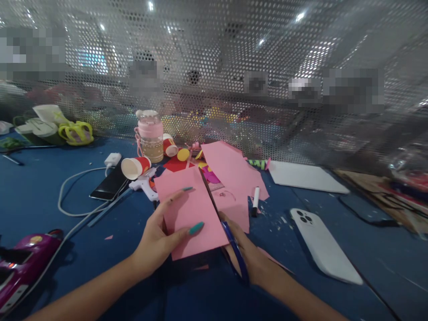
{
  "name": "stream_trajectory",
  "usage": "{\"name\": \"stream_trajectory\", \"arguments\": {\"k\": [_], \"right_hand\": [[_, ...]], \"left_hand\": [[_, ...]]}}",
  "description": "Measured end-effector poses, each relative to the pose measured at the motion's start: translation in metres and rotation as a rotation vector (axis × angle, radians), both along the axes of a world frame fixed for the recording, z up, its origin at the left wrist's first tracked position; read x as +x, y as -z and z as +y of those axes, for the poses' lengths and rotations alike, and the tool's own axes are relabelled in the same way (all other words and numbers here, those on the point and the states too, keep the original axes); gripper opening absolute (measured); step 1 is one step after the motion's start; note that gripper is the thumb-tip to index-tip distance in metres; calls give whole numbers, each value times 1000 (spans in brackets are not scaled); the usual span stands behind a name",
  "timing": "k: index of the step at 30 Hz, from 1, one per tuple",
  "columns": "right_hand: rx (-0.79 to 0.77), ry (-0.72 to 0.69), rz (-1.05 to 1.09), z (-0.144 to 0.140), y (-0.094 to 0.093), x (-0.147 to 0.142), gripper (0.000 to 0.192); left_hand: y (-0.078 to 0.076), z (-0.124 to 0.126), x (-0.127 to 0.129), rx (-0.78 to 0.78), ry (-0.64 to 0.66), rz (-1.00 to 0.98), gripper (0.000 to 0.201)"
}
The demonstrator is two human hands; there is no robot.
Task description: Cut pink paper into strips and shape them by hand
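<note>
Hands near edge: left hand (157, 243) pinches pink paper sheet (192, 211), thumb on top; right hand (249, 258) grips blue-handled scissors (230, 243), blades along sheet's right edge. White phone (323, 245) right. Marker (256, 200), pink scraps (234, 171) beyond. Paper cup (135, 167), bottle (150, 136) far left.

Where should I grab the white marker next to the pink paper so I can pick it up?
Take the white marker around the middle of its barrel, coming down from above. It lies flat on the blue table, end-on to you, so fingers fit on its left and right sides. Pink paper touches its far end, so stay near the middle.
</note>
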State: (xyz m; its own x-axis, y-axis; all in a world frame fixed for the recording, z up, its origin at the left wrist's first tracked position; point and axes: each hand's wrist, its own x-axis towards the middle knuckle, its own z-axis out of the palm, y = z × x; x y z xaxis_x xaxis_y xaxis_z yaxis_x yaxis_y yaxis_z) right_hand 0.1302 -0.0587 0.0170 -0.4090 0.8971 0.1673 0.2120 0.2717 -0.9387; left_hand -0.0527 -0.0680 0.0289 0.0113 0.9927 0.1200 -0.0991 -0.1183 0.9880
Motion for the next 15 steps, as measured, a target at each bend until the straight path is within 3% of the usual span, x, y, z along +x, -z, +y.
{"name": "stream_trajectory", "arguments": {"k": [5,11,15], "right_hand": [[-117,44,88,-1,10,-4,35],[-240,137,165,1,43,11,40],[-234,102,155,3,39,14,39]], "left_hand": [[1,-1,-1,3,0,21,59],[0,0,0,10,12,23,59],[0,0,-1,19,4,16,58]]}}
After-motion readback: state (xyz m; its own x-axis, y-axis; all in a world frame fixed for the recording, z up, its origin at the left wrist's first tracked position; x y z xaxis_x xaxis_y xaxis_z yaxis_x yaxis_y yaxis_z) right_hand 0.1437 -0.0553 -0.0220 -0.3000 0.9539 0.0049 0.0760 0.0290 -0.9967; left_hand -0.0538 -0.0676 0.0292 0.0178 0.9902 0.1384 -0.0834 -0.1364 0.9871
